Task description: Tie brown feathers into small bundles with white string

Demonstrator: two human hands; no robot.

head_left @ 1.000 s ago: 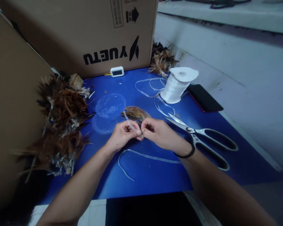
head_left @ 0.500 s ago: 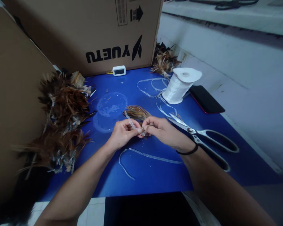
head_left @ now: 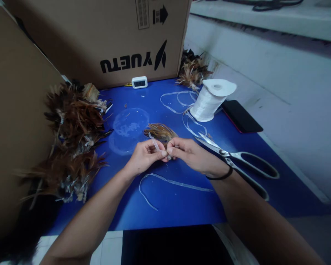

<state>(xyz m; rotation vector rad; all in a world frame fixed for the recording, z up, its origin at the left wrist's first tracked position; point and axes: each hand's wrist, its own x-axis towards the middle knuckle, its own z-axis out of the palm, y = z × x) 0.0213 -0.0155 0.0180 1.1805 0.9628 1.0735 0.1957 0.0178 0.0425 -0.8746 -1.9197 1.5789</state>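
Observation:
Both hands meet over the middle of the blue table, pinching at the base of a small bunch of brown feathers (head_left: 160,131). My left hand (head_left: 145,156) is closed, and a short end of white ribbon (head_left: 153,141) sticks up between its thumb and fingers. My right hand (head_left: 189,152) is closed too, thumb and forefinger pressed together at the tied end of the bunch. The fingers partly hide that end. A loose length of ribbon (head_left: 179,184) lies on the table below the hands. Beside my right hand rest large scissors (head_left: 223,152), blades apart.
A white ribbon spool (head_left: 211,101) stands behind the scissors, near a dark phone (head_left: 242,116). Feather bunches (head_left: 74,125) are heaped at the left, with more feathers (head_left: 194,71) at the back. A small digital timer (head_left: 139,82) stands before a cardboard box (head_left: 121,36).
The fingers have shifted very slightly at the base of the bunch, and the ribbon end in my left hand sits a little lower and further right. All else is unmoved.

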